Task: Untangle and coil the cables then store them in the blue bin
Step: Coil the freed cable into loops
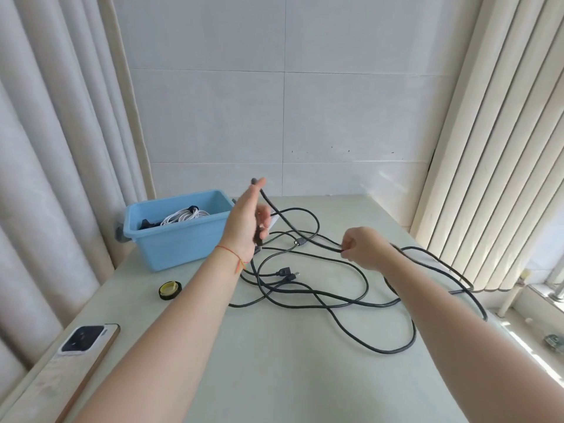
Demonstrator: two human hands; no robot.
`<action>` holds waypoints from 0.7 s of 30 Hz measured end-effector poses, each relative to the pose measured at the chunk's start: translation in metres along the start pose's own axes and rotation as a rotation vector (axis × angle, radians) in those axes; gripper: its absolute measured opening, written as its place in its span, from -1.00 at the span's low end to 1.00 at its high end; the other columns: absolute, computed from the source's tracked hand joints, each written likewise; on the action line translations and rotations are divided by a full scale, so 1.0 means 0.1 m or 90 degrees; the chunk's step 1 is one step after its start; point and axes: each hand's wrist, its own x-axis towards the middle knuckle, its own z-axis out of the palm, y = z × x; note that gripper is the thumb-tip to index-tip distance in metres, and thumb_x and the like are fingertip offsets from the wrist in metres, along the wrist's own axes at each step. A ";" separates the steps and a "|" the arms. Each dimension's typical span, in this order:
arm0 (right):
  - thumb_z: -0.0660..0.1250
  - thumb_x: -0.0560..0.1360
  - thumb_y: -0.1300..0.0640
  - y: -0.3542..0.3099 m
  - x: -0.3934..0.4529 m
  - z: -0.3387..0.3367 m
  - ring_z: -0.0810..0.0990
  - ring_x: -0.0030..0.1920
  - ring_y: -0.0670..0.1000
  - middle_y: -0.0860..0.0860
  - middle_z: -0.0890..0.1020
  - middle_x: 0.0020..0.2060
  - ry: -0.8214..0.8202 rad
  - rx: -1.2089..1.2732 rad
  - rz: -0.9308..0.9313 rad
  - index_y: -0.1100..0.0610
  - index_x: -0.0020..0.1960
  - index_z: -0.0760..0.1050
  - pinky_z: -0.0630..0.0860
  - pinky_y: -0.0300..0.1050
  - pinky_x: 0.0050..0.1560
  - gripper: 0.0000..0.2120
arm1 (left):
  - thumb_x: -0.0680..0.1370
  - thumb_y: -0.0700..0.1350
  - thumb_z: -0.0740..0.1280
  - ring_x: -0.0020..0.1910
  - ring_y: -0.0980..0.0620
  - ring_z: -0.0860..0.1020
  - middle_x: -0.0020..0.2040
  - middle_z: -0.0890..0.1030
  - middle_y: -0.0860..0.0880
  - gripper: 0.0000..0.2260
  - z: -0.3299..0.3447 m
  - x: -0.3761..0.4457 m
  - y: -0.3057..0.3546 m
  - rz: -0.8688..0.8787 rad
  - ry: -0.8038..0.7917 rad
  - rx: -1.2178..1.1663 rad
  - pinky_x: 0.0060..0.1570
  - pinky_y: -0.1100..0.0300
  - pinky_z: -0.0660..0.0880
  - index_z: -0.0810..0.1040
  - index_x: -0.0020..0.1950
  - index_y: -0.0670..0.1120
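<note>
A phone (87,335) lies at the near left edge of the desk (274,361). Black cables (320,296) sprawl tangled mid-desk. The right hand (364,247) pinches one strand; the left hand (247,222) holds another raised, beside the blue bin (180,239) containing a white coil (183,215).

Single head-worn wide-angle view, forward and downward, close over the table (305,377).

bin (171,239) at table's (274,377) far left, coiled cable (183,215) inside it, loose cables (320,288) sprawled right of bin across table centre, cap (170,290) in front of bin, phone (88,338) on board (61,383) at near-left edge, blinds (503,148) right
</note>
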 end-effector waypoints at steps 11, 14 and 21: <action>0.28 0.56 0.09 -0.84 -0.37 -0.43 0.55 -0.08 -0.02 -0.11 0.63 -0.19 -0.154 -0.066 -0.298 -0.03 -0.13 0.64 0.41 -0.13 0.09 -0.82 | 0.69 0.00 0.14 -0.46 -0.11 0.55 -0.39 0.56 -0.11 -0.68 0.28 -0.21 -0.21 -0.047 -0.247 0.285 -0.29 0.11 0.57 0.53 -0.09 -0.17; 0.37 0.55 0.03 -0.81 -0.35 -0.50 0.49 -0.23 -0.03 -0.11 0.56 -0.31 -0.077 0.078 -0.269 0.03 -0.18 0.58 0.38 -0.30 -0.24 -0.85 | 0.70 0.09 0.07 -0.62 0.07 0.25 -0.55 0.32 -0.01 -0.66 0.27 -0.25 -0.23 -0.220 -0.274 0.129 -0.47 0.22 0.38 0.44 -0.11 -0.08; 0.48 0.43 -0.13 -0.49 -0.24 -0.49 0.29 -0.46 -0.05 -0.09 0.35 -0.50 0.000 0.185 -0.112 0.13 -0.24 0.45 0.25 -0.21 -0.41 -0.63 | 0.64 0.21 0.12 -0.65 0.15 0.06 -0.57 0.09 0.09 -0.52 0.14 -0.24 -0.22 -0.320 -0.259 0.011 -0.60 0.28 0.02 0.24 -0.41 0.00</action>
